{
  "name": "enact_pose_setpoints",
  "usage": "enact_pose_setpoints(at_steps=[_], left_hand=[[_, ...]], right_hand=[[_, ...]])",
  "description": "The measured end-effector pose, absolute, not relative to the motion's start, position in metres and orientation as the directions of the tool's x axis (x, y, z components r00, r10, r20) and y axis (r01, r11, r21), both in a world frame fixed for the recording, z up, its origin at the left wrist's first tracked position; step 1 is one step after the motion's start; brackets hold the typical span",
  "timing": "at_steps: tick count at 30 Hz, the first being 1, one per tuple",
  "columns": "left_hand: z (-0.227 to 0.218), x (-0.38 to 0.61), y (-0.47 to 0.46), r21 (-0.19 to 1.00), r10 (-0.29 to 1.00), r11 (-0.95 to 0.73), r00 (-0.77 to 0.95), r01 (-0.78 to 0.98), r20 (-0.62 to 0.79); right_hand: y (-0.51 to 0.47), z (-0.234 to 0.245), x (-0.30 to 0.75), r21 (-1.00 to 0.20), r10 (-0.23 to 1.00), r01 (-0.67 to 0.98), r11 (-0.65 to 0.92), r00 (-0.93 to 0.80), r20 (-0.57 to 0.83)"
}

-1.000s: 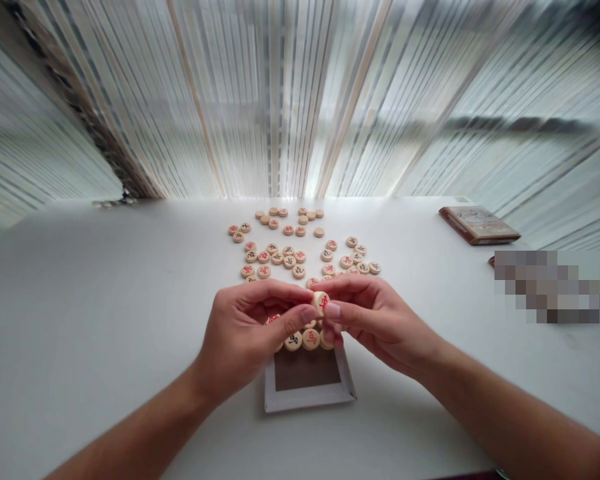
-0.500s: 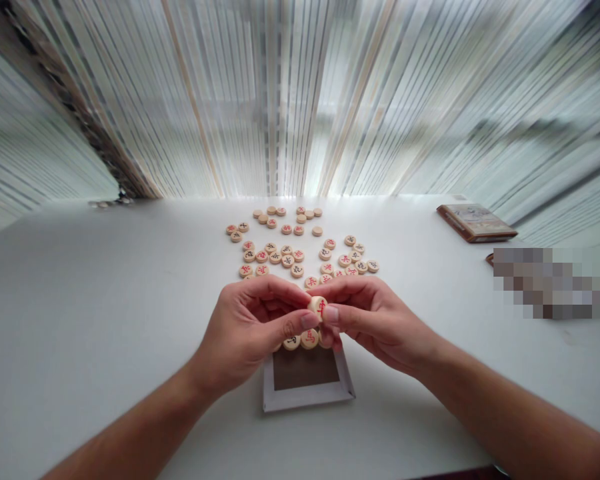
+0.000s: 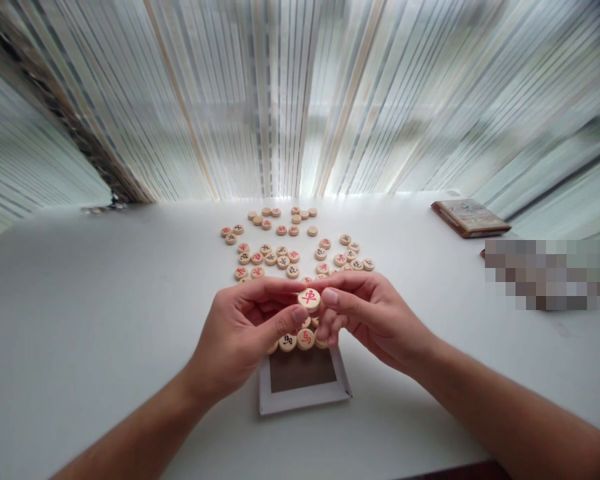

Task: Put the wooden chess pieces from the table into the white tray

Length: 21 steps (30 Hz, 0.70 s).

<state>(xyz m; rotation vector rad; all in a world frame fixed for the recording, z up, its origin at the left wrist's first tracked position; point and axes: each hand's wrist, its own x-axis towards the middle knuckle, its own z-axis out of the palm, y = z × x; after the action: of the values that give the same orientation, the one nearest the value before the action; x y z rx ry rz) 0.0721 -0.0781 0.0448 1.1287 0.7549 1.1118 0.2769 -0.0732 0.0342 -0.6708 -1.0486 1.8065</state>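
Observation:
My left hand [image 3: 240, 333] and my right hand [image 3: 367, 313] meet above the table and pinch one round wooden game piece [image 3: 309, 299] with a red character between their fingertips. Its marked face points up toward me. Just below the hands lies a shallow white box [image 3: 305, 393] with a brown floor, and a few pieces [image 3: 296, 341] sit at its far end. Beyond the hands, several more round wooden pieces [image 3: 285, 250] with red or black characters lie scattered on the white table [image 3: 105, 300].
A flat brown box [image 3: 469, 218] lies at the table's far right. A blurred patch [image 3: 545, 273] sits just in front of it. Pale vertical blinds [image 3: 300, 100] fill the background behind the table's far edge.
The held piece has tilted from nearly edge-on to face up, so its red character shows fully. Both hands stay together in about the same place.

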Motion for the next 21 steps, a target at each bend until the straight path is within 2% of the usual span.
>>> enact_pose_setpoints(at_steps=[9,21], left_hand=[[0.0447,0.0715,-0.0792,0.984,0.956,-0.035,0.28,-0.173,0.083],[0.0418,0.0716,-0.0803,0.981,0.952,0.003,0.302,-0.193,0.056]], right_hand=[[-0.0734,0.0332,0.2762,-0.873,0.92,-0.445,-0.202,-0.392,-0.013],[-0.0745,0.0347,0.2734,-0.886,0.928,-0.439,-0.152,-0.372,0.025]])
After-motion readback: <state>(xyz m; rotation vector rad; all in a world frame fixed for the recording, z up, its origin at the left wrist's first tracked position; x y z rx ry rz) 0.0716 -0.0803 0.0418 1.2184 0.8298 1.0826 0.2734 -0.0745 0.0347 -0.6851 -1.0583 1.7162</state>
